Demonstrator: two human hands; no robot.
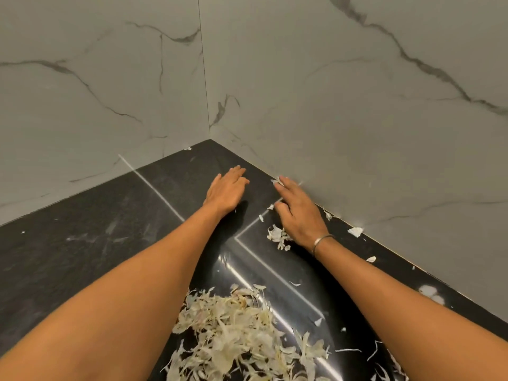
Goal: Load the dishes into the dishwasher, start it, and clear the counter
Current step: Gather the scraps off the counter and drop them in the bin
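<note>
Two hands reach into the far corner of a black stone bench [82, 257], where it meets two grey marble-veined walls [357, 105].

The left hand [226, 189] lies palm down on the bench, close to the corner. Its fingers are straight and held together, and it grips nothing.

The right hand [298, 213] is just beside it, palm down, along the foot of the right-hand wall. Its fingers stretch forward with a slight bend and the thumb is tucked under. A small pale scrap [277, 181] sits right at the fingertips, but I cannot tell whether the fingers pinch it or only touch it. A thin metal bangle [323, 240] circles the right wrist.

Many dry, pale peelings litter the bench. A small clump [277, 235] lies against the thumb side of the right hand, by the heel of the palm. The big heap [233, 334] lies nearer the person, between the two forearms, well apart from both hands. Loose flakes [355, 231] are strewn along the base of the right-hand wall, and thin slivers lie on the bench to the right of the heap. One tiny fleck lies far out on the left part of the bench.

Bright light lines reflect off the polished stone between the arms.
</note>
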